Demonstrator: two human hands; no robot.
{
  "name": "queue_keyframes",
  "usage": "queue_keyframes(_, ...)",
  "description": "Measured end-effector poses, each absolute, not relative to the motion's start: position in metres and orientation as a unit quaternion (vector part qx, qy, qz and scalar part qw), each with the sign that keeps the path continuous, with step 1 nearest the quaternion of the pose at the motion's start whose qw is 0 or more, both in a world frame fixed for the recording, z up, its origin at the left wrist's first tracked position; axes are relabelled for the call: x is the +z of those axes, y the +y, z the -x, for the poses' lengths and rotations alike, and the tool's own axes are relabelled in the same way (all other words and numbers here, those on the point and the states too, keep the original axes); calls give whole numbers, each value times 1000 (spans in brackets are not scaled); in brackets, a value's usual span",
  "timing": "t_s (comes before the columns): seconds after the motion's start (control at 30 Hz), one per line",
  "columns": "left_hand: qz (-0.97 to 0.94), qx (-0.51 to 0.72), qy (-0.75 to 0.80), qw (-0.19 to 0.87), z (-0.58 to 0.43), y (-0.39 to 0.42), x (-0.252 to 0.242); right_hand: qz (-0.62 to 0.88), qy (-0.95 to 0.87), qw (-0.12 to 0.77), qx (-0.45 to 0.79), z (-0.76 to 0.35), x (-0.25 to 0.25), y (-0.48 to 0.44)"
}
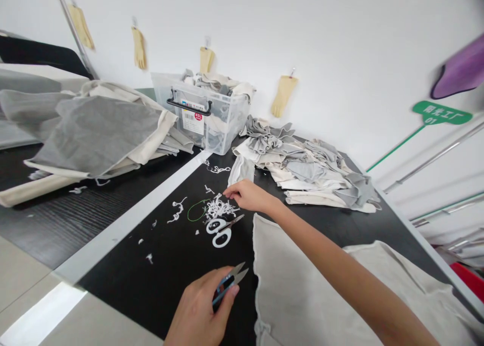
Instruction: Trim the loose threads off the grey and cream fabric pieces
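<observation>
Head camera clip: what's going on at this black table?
A person sits at a black table with fabric pieces. The left hand holds small thread snips, blades pointing away. The right hand reaches out to a pile of white thread trimmings, beside white-handled scissors. A pale cloth lies under the right forearm.

Sewing workshop, fabric piles (313, 172), scissors (221, 230), thread scraps (219, 207)

- A clear plastic bin (212, 119) stuffed with fabric — at the table's far edge
- Grey and cream cloth pile (310, 172) beside it
- Yellow gloves (283, 96) hanging on the wall
- A green sign (441, 113)
</observation>
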State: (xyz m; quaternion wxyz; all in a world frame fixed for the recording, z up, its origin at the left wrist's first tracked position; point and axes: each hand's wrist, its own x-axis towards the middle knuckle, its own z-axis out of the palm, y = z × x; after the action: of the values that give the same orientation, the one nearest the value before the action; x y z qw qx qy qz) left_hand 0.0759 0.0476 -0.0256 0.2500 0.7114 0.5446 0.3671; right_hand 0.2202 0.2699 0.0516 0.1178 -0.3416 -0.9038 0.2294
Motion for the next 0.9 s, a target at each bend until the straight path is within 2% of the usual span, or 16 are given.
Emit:
queue_keyframes(0.17,-715,375,534,250,-74,47,-32,342,-909,158,177,-244,76,258)
queue_keyframes(0.47,-709,343,571,232,-73,42,-33,461,-831,266,161,-337,105,189)
queue_keyframes(0.7,-665,300,642,235,-75,39,-23,518,-778,249,256,-394,69,59)
queue_keyframes(0.9,-669,269,650,242,-75,38,-25,557,-700,315,317,-358,25,-3)
